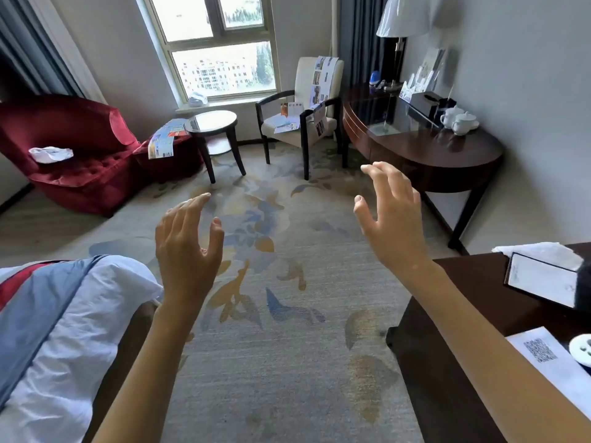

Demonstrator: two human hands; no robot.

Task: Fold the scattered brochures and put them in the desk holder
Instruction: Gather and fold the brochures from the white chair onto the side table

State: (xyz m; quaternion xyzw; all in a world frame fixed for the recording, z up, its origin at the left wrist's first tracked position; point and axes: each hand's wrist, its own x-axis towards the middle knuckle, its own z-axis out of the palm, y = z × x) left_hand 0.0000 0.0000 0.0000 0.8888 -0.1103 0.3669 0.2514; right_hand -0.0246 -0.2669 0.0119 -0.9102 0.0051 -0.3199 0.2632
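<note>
Unfolded brochures lie about the room. A long one [321, 79] hangs over the back of the cream armchair [302, 91]; another [319, 118] drapes its right armrest, and smaller ones [287, 123] rest on its seat. One more brochure [164, 140] sprawls across the red footstool beside the round table. A clear desk holder [422, 79] with leaflets stands at the back of the dark curved desk [447, 148]. My left hand [188, 244] and my right hand [391, 215] hover empty over the carpet, fingers spread, far from every brochure.
A red armchair [73, 155] with a white cloth stands at the left. The round side table [214, 123] is by the window. White teapots [459, 119] and a black tissue box [425, 102] sit on the desk. A bed corner [64, 308] lies near left; a dark cabinet [479, 314] near right.
</note>
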